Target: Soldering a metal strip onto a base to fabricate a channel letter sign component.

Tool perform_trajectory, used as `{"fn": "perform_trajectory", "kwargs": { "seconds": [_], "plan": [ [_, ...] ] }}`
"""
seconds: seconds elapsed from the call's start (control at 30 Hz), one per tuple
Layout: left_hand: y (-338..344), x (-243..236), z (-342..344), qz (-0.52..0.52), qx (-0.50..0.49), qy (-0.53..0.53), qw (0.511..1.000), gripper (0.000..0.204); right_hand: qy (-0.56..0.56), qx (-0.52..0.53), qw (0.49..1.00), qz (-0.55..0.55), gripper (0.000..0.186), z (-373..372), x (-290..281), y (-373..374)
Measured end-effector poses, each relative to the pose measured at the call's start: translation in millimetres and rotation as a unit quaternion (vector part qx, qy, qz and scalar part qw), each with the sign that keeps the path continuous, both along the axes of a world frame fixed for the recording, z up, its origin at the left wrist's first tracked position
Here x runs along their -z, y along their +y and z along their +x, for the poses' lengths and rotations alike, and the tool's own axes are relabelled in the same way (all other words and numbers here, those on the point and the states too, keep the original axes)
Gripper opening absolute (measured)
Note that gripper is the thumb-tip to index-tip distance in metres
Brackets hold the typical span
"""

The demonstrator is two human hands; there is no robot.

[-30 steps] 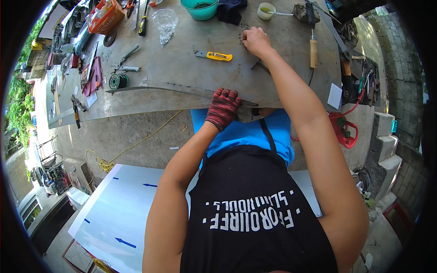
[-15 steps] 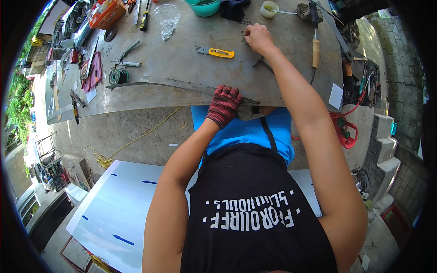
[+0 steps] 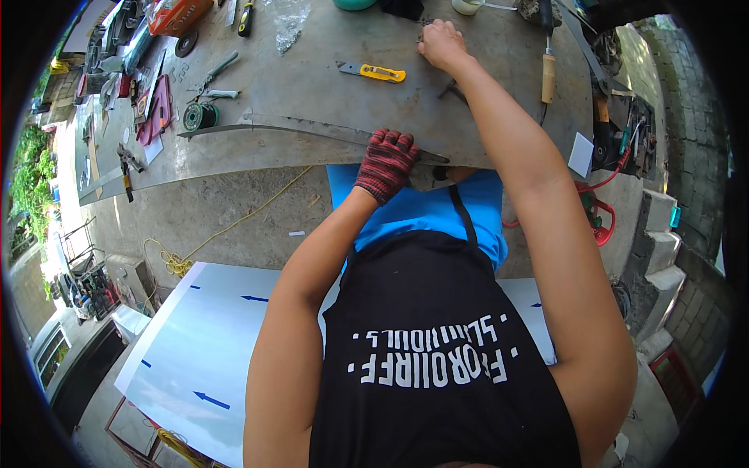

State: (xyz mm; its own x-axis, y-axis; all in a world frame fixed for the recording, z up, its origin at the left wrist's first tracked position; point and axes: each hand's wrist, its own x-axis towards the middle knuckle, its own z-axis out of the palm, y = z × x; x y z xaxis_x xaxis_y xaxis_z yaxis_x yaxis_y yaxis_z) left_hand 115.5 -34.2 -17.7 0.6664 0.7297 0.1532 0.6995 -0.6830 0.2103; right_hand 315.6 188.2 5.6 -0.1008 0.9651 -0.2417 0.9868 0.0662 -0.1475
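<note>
My left hand, in a red and black knit glove, is wrapped over a long, slightly curved metal strip at the table's near edge. The strip tapers to a dark end just right of the glove. My bare right hand reaches to the far side, its fingers bent down at some small dark bits on the tabletop. What those fingertips hold, if anything, is hidden. Between the hands lies a yellow utility knife. A dark metal piece sits beside my right forearm, partly covered by it.
A soldering iron with a wooden handle lies at right, near a white card. On the left are a wire spool, pliers, a pink tray and an orange bag. A pale cup stands beyond my right hand.
The view has shifted slightly, so the table sits higher in the picture. Both hands stay at about the same places, the left on the strip and the right by the dark bits.
</note>
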Motion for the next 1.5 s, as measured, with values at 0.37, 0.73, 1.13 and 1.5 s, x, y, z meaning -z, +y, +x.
{"fn": "perform_trajectory", "kwargs": {
  "seconds": [0.37,0.73,1.13,1.5],
  "plan": [
    [2.8,3.5,-2.1,0.016,0.001,-0.025,1.000,0.021,0.313,0.000,0.946,0.085,0.015,19.8,-72.9,-114.9],
    [4.2,-4.5,0.8,-0.020,0.008,0.007,1.000,0.021,0.336,-0.053,0.936,0.095,0.010,27.8,-61.1,-240.0],
    [5.4,-1.6,1.2,-0.017,0.005,-0.009,1.000,0.025,0.331,-0.048,0.931,0.145,0.015,23.0,-51.9,-250.9],
    [2.6,-0.8,0.7,-0.035,0.005,0.002,0.999,0.023,0.331,-0.030,0.933,0.136,0.015,28.2,-47.8,-254.7]
  ]
}}
